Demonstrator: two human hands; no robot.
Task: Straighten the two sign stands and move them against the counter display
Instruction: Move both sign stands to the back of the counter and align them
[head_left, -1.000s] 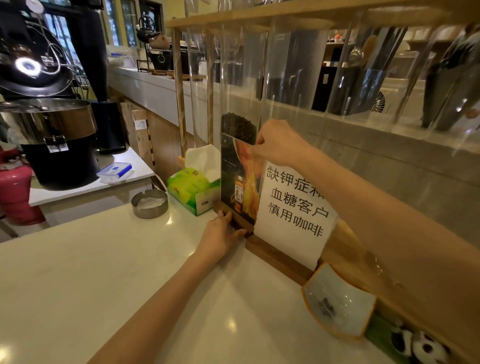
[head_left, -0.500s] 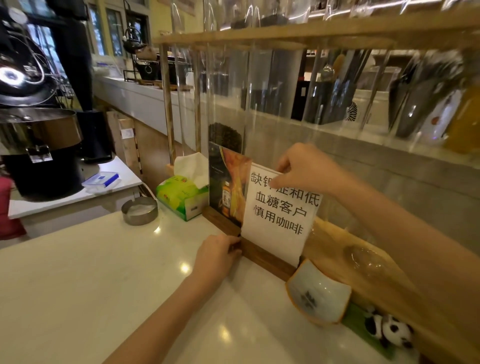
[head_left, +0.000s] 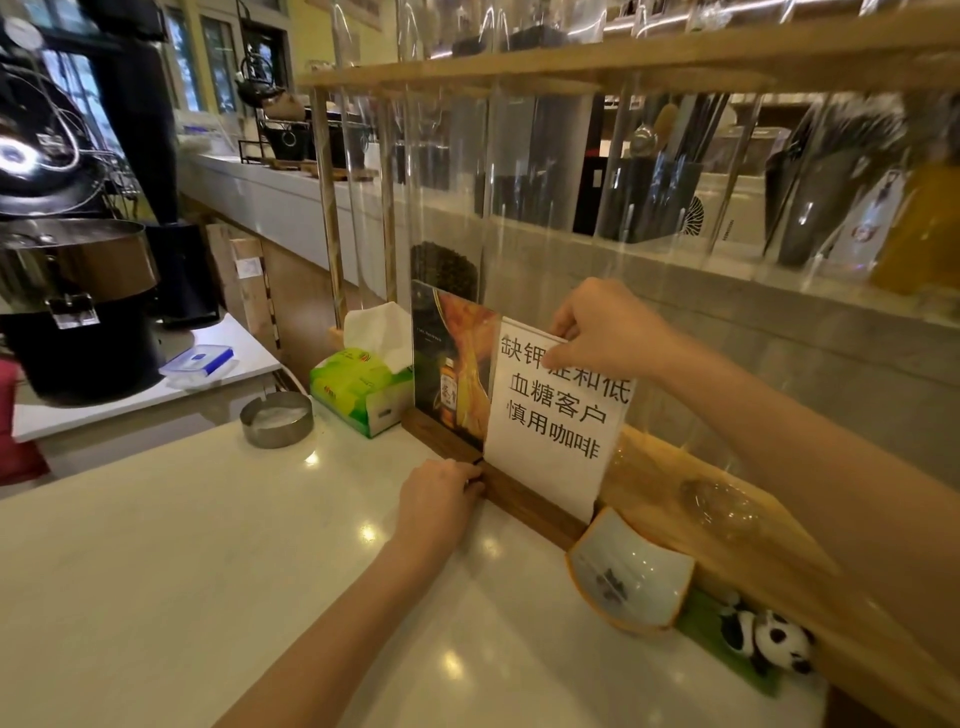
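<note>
On the white counter, toward its far edge, a steel ashtray and a green tissue box are noted at the left, apart from the work. Next to the right, the dark advertisement sign stand is seen upright on its wooden base, set close against the glass counter display. The left hand is laid on the counter with its fingertips pressed together against the front edge where the two wooden bases meet; this is judged to steady and align them. The white notice sign stand is found immediately right of the first, overlapping its panel slightly and leaning a little. Its top edge is pinched between thumb and fingers of the right hand, apparently to square the panel. Contact of either base with the display's wooden plinth cannot be confirmed. A small dish and a panda figurine are recorded beyond, at the right.
</note>
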